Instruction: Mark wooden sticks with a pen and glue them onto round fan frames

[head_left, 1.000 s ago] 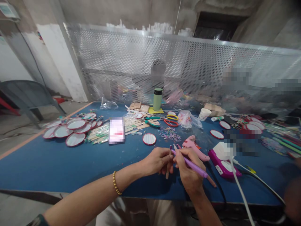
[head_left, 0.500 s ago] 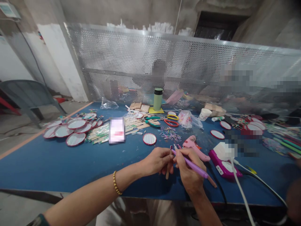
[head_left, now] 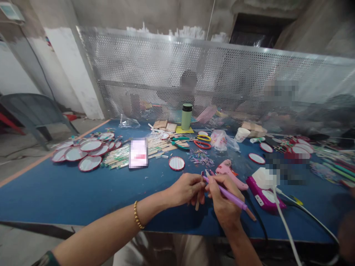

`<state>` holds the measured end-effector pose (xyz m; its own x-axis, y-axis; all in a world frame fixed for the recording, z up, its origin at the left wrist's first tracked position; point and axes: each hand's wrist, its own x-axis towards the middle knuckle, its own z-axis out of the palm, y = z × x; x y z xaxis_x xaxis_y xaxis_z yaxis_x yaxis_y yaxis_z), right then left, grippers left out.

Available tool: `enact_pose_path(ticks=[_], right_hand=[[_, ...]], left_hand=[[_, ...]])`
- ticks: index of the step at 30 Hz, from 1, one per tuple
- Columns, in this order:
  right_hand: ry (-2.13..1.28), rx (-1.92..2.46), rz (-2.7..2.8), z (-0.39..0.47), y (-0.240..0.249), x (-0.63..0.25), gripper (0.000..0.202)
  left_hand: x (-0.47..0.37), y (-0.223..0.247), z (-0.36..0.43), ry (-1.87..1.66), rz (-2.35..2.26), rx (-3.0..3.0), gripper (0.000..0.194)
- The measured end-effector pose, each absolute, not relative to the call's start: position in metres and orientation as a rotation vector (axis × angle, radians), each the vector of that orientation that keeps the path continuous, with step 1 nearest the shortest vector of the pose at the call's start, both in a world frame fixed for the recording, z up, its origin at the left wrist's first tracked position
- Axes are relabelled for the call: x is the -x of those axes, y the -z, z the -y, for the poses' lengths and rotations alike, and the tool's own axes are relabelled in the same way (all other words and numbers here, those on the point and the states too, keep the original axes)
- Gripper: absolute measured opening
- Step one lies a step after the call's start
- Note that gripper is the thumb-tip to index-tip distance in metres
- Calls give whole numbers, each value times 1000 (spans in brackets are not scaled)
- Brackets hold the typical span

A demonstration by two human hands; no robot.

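Observation:
Just above the front of the blue table, my left hand (head_left: 185,189) pinches a thin flat wooden stick (head_left: 197,204), whose lower end sticks out below the fingers. My right hand (head_left: 226,203) is closed round a purple pen-shaped tool (head_left: 233,198) with a brownish rear end. The tool's tip meets the top of the stick, where a small dark purple bit shows; what that bit is I cannot make out. Beyond my hands lie a pink glue gun (head_left: 230,174), a heap of small coloured clips (head_left: 201,158) and a white disc with a red rim (head_left: 176,163).
Stacked red-rimmed discs (head_left: 90,146) and bundled wooden sticks (head_left: 116,157) lie left, beside a phone (head_left: 138,153). Pliers (head_left: 203,144), a green flask (head_left: 186,117) and a paper cup (head_left: 242,134) stand farther back. Right are a magenta power strip (head_left: 257,194) and white cables (head_left: 287,225).
Both hands keep nearly the same place and the same hold on the stick and the purple tool. Only a very slight shift of the view shows.

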<state>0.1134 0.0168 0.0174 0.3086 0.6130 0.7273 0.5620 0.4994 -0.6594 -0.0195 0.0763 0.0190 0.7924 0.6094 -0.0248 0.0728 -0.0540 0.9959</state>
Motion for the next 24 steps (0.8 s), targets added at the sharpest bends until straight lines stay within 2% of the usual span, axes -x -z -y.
enact_pose_path(ticks=[9,24], right_hand=[[-27,1146,1353,-17,-17,-113,20],[-43,1150,1352,-17,-16,-113,20]], left_hand=[[19,-19,-76,-472,-558,-1532,59],[19,-20,-77,-467,-551,-1538,60]])
